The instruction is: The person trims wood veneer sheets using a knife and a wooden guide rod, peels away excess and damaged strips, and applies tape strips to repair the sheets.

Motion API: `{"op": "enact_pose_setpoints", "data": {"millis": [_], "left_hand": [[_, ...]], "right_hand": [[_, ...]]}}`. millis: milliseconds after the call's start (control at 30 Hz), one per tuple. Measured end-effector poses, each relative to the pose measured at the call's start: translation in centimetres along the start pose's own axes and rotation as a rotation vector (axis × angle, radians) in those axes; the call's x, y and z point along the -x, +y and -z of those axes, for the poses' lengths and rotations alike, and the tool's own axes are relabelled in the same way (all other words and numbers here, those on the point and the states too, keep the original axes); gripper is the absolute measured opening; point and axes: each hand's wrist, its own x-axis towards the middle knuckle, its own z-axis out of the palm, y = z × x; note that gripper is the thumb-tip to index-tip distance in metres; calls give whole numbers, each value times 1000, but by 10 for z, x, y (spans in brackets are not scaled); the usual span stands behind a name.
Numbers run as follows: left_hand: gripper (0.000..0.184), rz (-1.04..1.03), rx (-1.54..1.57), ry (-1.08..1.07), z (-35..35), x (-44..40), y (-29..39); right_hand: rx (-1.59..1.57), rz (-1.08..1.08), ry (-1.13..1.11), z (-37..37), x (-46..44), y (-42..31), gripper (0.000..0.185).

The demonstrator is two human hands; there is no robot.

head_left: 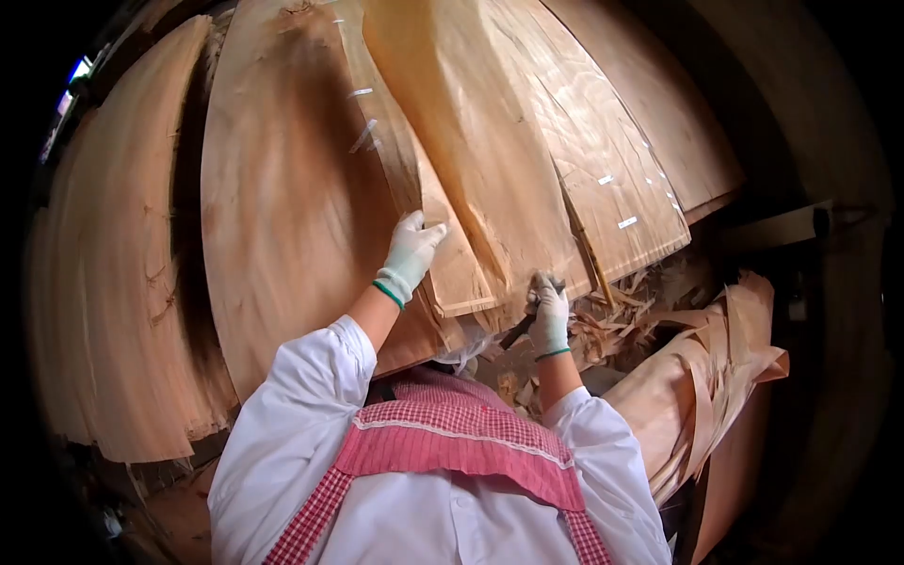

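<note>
My left hand (411,254), in a white glove with a green cuff, pinches the edge of a thin wood veneer sheet (452,250). My right hand (549,315), gloved the same way, is closed around a dark knife (515,331); the knife points down and to the left, and its far end is partly hidden. The right hand is at the near edge of a raised, curling veneer sheet (508,188). Left of my left hand lies a broad reddish-brown veneer sheet (273,217). Short white tape strips (365,135) stick along its right side.
Another veneer stack (113,264) stands at the far left, across a dark gap. Taped veneer (612,179) lies to the right. Wood shavings (607,330) and a bundle of veneer strips (692,377) are at the lower right. A pale roll (782,226) sits beyond.
</note>
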Motion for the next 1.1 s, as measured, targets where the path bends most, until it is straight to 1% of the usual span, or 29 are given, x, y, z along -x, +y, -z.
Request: {"op": "enact_pose_setpoints", "data": {"millis": [33,67,100,133,200,233,300,333,400,500,600,700,733,800,867,900,933,967,1067,1100], "left_hand": [[19,-3,38,6,3,4,-3],[17,-6,75,11,5,10,1],[16,45,114,12,8,15,10],[17,48,142,26,10,18,11],[17,50,196,55,16,23,10],[18,76,177,72,20,24,7],[18,52,164,120,21,29,-1],[19,40,157,145,22,31,-5],[18,6,153,130,25,28,-10],[21,-14,171,110,26,28,-8],[20,17,246,119,22,33,3],[21,-10,198,120,25,33,2],[21,-13,194,114,28,31,-1],[24,-6,196,120,25,31,1],[27,-12,203,123,20,28,1],[28,-23,211,123,18,26,-2],[30,-32,219,122,15,24,-5],[33,-41,252,90,14,23,-10],[30,-44,322,63,3,35,-11],[36,-13,347,44,-1,37,-16]], "right_hand": [[50,-2,65,3,-2,-3,21],[31,9,71,9,-5,-4,23],[25,10,86,15,-14,-3,22],[21,11,100,20,-24,-2,21],[47,-73,103,25,-43,-5,29],[25,-97,46,26,-48,-8,33],[-30,-118,-38,17,-50,-20,45],[-123,-185,-75,13,-51,-26,48],[-6,-235,-114,-1,-50,-42,44],[302,-298,-296,-9,-74,-39,34],[287,-266,-377,-24,-83,-43,24],[497,177,-287,-51,-75,-70,12],[500,262,-327,-63,-66,-89,10],[526,509,-393,-77,-58,-117,13],[493,664,-437,-84,-41,-143,13],[470,699,-395,-82,-34,-148,11],[391,615,-330,-73,-31,-149,10],[367,612,-270,-62,-29,-146,10],[356,647,-84,-23,-10,-124,7],[300,595,-69,-5,-10,-110,6]]}}
